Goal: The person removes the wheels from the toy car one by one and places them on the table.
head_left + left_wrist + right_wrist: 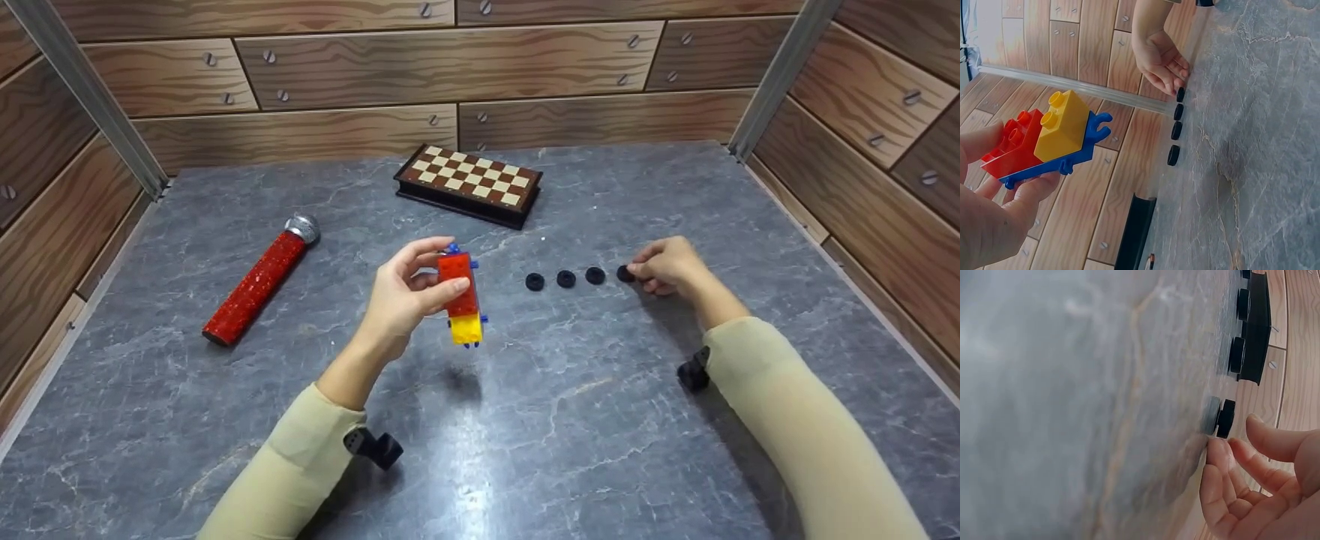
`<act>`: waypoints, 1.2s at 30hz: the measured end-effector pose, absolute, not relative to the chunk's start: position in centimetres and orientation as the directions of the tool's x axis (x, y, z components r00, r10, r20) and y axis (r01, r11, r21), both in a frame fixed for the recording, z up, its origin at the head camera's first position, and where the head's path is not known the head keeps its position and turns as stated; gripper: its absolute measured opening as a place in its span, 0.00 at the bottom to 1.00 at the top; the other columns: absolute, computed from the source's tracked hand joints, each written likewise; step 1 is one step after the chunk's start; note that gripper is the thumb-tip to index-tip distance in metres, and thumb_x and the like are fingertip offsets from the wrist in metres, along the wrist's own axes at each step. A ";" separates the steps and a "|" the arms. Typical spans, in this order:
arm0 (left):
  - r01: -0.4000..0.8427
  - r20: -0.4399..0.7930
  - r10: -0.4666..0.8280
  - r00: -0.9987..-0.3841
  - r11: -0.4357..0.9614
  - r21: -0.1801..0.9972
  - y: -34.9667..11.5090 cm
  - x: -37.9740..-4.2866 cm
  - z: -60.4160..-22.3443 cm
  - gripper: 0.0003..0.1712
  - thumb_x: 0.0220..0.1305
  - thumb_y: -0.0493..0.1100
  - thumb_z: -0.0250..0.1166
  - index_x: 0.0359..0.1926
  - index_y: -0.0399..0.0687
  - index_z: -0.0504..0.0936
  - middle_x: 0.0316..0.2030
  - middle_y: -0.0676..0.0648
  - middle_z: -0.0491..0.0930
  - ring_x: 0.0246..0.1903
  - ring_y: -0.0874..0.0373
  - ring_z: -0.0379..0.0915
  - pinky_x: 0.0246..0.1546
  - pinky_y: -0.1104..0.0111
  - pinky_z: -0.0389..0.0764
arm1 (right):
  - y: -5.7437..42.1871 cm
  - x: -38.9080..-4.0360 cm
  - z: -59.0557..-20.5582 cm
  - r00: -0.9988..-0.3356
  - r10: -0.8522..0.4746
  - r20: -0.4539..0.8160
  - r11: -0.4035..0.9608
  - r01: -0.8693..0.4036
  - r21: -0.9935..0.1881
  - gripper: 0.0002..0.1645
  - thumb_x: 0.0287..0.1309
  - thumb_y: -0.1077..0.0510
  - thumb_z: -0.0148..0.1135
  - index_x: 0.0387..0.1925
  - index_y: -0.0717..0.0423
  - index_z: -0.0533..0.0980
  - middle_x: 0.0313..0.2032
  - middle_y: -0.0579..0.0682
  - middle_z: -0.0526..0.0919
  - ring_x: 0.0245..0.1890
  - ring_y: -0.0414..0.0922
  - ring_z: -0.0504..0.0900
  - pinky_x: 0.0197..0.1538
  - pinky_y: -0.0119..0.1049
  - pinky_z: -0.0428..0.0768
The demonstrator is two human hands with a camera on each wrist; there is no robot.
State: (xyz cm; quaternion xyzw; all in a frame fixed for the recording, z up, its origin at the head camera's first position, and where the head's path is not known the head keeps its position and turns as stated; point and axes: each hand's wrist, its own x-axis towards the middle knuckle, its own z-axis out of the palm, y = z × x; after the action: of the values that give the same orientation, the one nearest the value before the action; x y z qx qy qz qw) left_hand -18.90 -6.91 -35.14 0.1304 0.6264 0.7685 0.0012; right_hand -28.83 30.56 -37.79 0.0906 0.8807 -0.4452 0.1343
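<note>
Thumb and fingers of my left hand [397, 296] grip a toy brick car [466, 328] above the table. A red block and a yellow sloped block [1067, 126] sit on its blue chassis [1079, 155], which has side pegs and a forked end. Over to the right, my right hand [675, 264] pinches a black toy wheel [624, 274] at its fingertips. In the right wrist view that wheel [1226, 419] stands slightly off the surface, the fingertips at its near edge. Several similar black wheels [565, 279] lie in a row to its left.
A folded checkered game board [480, 180] lies at the back of the grey marbled table [585, 420]. On the left lies a red glittery microphone [259, 286] with a silver head. Wood-patterned walls [450, 67] enclose the back and sides.
</note>
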 end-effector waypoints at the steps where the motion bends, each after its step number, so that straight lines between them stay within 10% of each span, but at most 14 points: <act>1: 0.162 0.200 0.165 -0.966 -0.217 0.963 -6.9 -18.9 -35.1 0.29 0.50 0.33 0.70 0.55 0.44 0.74 0.44 0.38 0.75 0.34 0.49 0.77 0.32 0.61 0.82 | 30.6 -28.8 -37.7 -0.948 0.040 -0.315 0.581 0.279 -0.764 0.22 0.57 0.61 0.62 0.50 0.71 0.71 0.23 0.46 0.80 0.18 0.37 0.77 0.26 0.33 0.78; 36: 0.192 0.239 0.162 -0.957 -0.263 0.945 -6.4 -19.0 -35.1 0.29 0.51 0.31 0.69 0.55 0.42 0.72 0.43 0.37 0.72 0.36 0.47 0.76 0.34 0.59 0.81 | 22.8 -23.9 -35.4 -0.980 -0.196 -0.044 0.316 -0.020 -0.948 0.21 0.57 0.58 0.63 0.47 0.69 0.74 0.38 0.64 0.81 0.29 0.50 0.82 0.39 0.46 0.81</act>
State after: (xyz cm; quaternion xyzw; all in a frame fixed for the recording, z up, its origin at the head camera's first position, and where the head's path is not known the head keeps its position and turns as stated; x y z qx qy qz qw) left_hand -18.98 -6.45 -35.13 0.1457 0.6068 0.7813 -0.0095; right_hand -23.91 22.81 -35.40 -0.0670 0.8077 -0.5809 0.0756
